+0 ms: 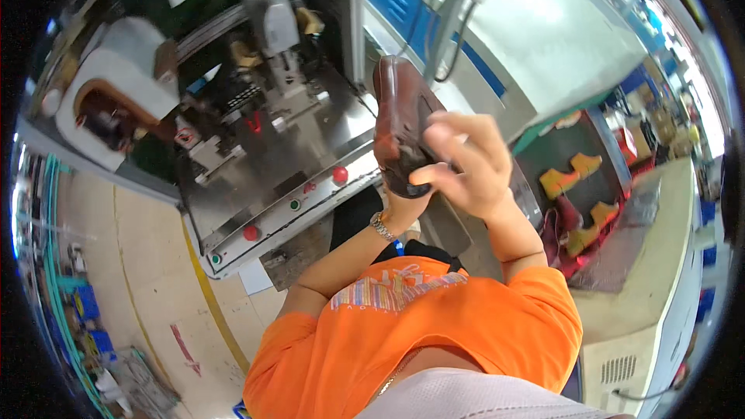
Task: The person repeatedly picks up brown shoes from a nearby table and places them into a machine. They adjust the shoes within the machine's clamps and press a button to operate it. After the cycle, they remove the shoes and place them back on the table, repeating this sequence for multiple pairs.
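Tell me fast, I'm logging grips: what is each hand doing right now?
Left hand: closed under the heel end of the brown shoe, holding it.
Right hand: fingers curled over the same shoe, gripping it.

Steel machine bed (310, 147) ahead, tilted in view, with red buttons (340, 175) and green buttons (295, 204) along front edge. On bed: clamp fixture (283, 85) under grey cylindrical head (268, 12), small red-marked bracket (254, 122) just beside. White curved housing (116, 81) at left end. Beige tiled floor (147, 279) below, yellow line (209, 302) painted across, red arrow mark (185, 349) near it, white sheet (254, 275) lying by machine foot. Blue crates (85, 310) and clutter at far left of floor. Dark shelf (574, 147) at right carrying orange shoe lasts (570, 173), more lasts (590, 225) lower down on red cloth (559, 233).
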The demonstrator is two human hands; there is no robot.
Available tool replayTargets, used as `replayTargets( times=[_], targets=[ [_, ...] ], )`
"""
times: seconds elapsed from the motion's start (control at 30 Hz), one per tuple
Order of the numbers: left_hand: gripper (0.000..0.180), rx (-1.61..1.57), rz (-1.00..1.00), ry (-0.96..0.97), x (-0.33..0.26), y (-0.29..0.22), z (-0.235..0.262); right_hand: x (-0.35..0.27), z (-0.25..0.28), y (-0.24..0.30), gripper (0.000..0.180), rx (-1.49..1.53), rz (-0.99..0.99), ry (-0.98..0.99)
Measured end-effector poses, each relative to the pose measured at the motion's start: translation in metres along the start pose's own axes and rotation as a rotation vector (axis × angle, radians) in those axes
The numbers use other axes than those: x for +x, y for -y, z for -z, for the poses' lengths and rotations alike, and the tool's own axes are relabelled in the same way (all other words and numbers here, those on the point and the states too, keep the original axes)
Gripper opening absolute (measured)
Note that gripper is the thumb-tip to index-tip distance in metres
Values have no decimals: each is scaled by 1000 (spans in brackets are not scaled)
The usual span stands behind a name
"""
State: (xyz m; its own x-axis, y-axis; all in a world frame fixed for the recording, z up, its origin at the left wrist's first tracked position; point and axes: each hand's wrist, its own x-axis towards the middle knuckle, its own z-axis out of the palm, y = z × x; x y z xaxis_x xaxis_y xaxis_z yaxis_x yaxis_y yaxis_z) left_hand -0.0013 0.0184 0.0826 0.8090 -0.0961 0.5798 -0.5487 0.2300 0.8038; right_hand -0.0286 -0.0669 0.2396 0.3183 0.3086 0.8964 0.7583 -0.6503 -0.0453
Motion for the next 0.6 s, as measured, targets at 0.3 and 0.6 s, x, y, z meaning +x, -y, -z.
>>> replayTargets(
  times=[0.3,0.6],
  targets=[
    [27,-945,985,-87,-38,15,-52,-195,87,6,44,854,-1545,11],
    [49,-711,1764,389,-107,87,-48,-281,151,-58,26,-76,-1655,-90]
  ],
)
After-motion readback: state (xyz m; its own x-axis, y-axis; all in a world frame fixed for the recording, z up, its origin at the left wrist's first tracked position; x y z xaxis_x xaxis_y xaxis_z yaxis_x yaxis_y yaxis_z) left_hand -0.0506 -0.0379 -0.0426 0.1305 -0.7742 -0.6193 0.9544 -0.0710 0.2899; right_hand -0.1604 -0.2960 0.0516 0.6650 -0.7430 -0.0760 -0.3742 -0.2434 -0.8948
